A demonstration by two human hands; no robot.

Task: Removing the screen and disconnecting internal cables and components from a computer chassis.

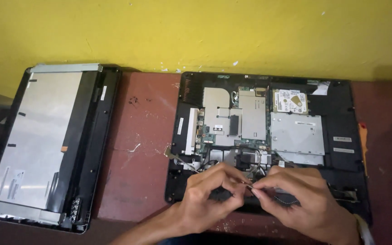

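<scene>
An opened laptop base (268, 136) lies on a worn reddish-brown worktop (137, 149), its far edge against the yellow wall (196, 31). The green circuit board (214, 134), metal shields, a hard drive (290, 100) at the far right and a flat silver drive bay (297, 134) are exposed. A detached screen assembly (46, 140) lies apart at the worktop's left edge, panel back facing up.

Both hands work over the near edge of the base, above a dark cooling-fan area that they mostly hide. The left hand (209, 195) and the right hand (302, 199) meet fingertip to fingertip, and both pinch a small thin metal piece (249, 186), possibly a connector or cable end; what it is cannot be told. Each hand's thumb and forefinger are closed together on it, the other fingers curled. The piece's long axis runs roughly left to right between the two pinches, so neither hand is clearly nearer. Thin wires (250, 165) trail just beyond the fingertips toward the board.
</scene>
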